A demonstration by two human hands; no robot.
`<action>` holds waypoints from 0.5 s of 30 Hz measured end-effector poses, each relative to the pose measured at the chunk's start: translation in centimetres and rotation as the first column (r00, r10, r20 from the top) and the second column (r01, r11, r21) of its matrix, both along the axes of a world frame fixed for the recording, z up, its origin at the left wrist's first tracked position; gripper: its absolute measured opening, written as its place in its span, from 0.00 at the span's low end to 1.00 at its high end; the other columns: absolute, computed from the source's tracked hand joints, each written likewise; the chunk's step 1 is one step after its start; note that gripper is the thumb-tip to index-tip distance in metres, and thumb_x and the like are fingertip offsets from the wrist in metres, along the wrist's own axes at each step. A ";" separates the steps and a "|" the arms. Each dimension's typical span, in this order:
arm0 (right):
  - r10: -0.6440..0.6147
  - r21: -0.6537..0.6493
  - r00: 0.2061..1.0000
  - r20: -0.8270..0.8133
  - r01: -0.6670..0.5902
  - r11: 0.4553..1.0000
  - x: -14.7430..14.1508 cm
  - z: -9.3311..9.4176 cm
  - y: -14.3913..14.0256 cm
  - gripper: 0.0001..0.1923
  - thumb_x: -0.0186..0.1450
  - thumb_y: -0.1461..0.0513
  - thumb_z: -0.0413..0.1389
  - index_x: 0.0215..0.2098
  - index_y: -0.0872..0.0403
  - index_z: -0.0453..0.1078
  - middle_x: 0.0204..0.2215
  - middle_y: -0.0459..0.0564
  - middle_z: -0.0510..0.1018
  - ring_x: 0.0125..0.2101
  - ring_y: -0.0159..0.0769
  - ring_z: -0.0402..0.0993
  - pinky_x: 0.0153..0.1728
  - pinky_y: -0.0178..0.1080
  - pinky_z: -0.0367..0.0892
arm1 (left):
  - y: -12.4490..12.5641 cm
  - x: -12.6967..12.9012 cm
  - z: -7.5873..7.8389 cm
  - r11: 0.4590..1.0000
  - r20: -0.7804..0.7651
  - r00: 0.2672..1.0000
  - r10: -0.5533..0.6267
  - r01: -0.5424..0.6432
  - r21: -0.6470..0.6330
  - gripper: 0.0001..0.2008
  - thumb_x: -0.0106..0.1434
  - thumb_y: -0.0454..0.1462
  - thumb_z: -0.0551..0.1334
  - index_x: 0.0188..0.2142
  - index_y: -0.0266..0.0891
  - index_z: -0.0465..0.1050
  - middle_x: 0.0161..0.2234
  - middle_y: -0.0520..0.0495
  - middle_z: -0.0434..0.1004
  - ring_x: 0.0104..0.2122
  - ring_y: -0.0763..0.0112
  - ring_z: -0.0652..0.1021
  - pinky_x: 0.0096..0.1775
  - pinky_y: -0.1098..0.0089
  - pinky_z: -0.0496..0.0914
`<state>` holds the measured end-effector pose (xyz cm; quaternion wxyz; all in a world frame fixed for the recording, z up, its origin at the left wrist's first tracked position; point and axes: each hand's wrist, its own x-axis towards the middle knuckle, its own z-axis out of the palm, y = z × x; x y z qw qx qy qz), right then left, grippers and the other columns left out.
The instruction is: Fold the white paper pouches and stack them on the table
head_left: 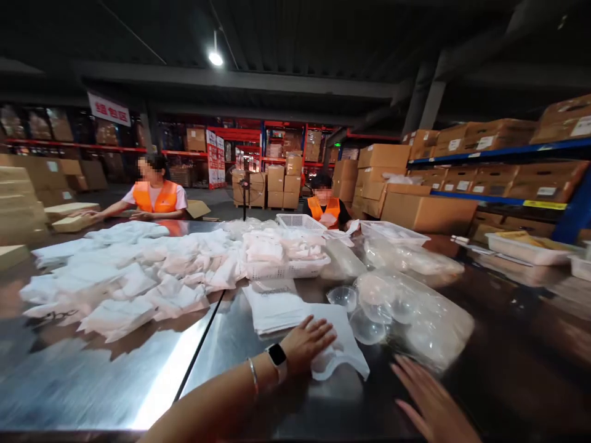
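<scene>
My left hand point(308, 341), with a watch and a bangle on the wrist, lies with its fingers stretched out on the edge of a white pouch point(344, 338). The pouch rests on the metal table, its near edge curled up. Beside it, at the far left, lies a stack of flat white bags point(272, 311) with printing on the top one. To the right of the pouch stand clear round plastic bowls point(368, 326), partly against clear plastic bags point(431, 323). My right hand point(431, 397) hovers near these bags, fingers apart and holding nothing.
A large heap of white packets point(138, 264) covers the left of the table. White baskets point(286, 269) hold more packets at the middle. Two people in orange vests point(159, 197) work across the table. Shelves with cardboard boxes point(517, 181) line the right.
</scene>
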<state>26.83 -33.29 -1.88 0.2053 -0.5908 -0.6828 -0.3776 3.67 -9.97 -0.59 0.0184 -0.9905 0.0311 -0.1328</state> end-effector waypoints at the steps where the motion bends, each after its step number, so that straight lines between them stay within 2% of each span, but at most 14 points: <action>1: 0.067 -0.061 0.991 0.117 -0.061 0.996 0.2 0.2 0.9 0.23 0.65 0.59 0.53 0.58 0.47 0.64 0.54 0.51 0.72 0.52 0.39 0.70 0.48 0.42 0.69 | -0.5 0.2 -0.5 0.999 0.004 0.999 -0.038 0.038 0.010 0.32 0.65 0.39 0.54 0.66 0.37 0.46 0.66 0.39 0.51 0.65 0.59 0.52 0.64 0.52 0.44; 3: 0.211 -0.190 0.932 0.295 -0.159 0.969 0.4 0.6 3.2 0.27 0.63 0.63 0.51 0.61 0.48 0.62 0.57 0.51 0.69 0.56 0.39 0.66 0.50 0.43 0.69 | -1.3 0.0 -1.2 0.996 0.010 0.996 -0.084 0.083 0.044 0.27 0.68 0.38 0.51 0.65 0.36 0.50 0.65 0.40 0.54 0.65 0.61 0.54 0.64 0.55 0.46; 7: 0.383 -0.305 0.841 0.383 -0.276 0.911 0.2 0.9 6.3 0.29 0.62 0.69 0.50 0.61 0.46 0.61 0.57 0.48 0.69 0.59 0.34 0.61 0.53 0.41 0.67 | -1.3 -1.3 -1.2 0.989 -0.022 0.995 -0.094 0.096 0.116 0.24 0.69 0.38 0.50 0.63 0.36 0.54 0.64 0.44 0.56 0.64 0.65 0.55 0.64 0.60 0.48; 11: 0.441 -0.319 0.805 0.398 -0.329 0.889 0.2 0.9 5.9 0.28 0.63 0.67 0.53 0.60 0.44 0.63 0.57 0.47 0.69 0.59 0.34 0.61 0.53 0.39 0.68 | -0.4 -1.8 -1.0 0.983 -0.046 0.989 -0.139 0.144 0.114 0.23 0.70 0.39 0.48 0.63 0.36 0.54 0.64 0.44 0.56 0.64 0.65 0.55 0.64 0.60 0.47; 15: 0.463 -0.235 0.827 0.318 -0.405 0.884 0.2 0.4 5.2 0.20 0.60 0.65 0.58 0.51 0.48 0.72 0.57 0.55 0.69 0.59 0.38 0.61 0.53 0.38 0.68 | 0.1 -1.4 -1.3 0.986 -0.015 0.988 -0.155 0.155 0.053 0.24 0.71 0.38 0.47 0.64 0.35 0.53 0.64 0.41 0.55 0.64 0.63 0.55 0.64 0.59 0.48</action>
